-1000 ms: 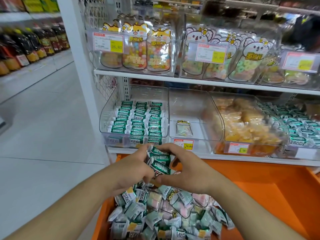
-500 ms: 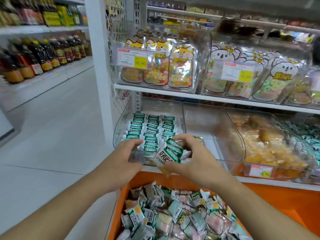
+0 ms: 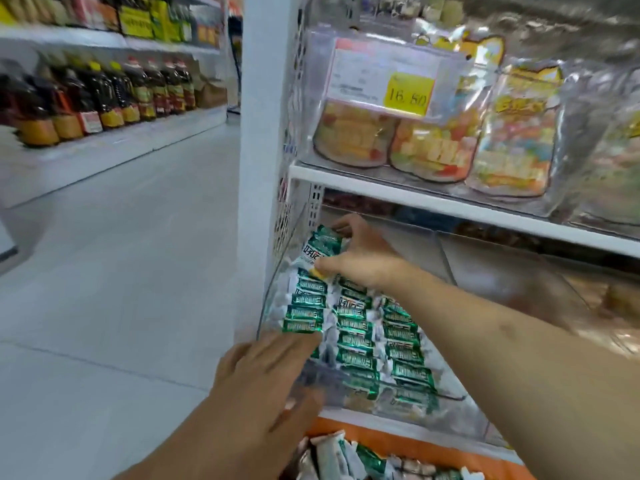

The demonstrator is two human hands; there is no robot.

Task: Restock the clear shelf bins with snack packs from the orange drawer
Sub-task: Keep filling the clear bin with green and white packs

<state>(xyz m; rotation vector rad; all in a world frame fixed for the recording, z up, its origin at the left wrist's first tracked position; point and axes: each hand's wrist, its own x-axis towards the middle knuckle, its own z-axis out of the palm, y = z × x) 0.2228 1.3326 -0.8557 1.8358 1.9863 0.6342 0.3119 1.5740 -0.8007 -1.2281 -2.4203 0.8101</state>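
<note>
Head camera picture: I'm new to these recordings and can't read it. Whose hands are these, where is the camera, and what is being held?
The camera sits on a person's head, looking forward and down, so both arms are theirs. The right hand reaches into the clear plastic shelf bin and grips a small stack of green-and-white snack packs above the rows of green packs already lying there. The left hand rests with straight fingers at the bin's front corner. Below, the orange drawer holds more loose packs. The shelf above carries bagged sweets.
</note>
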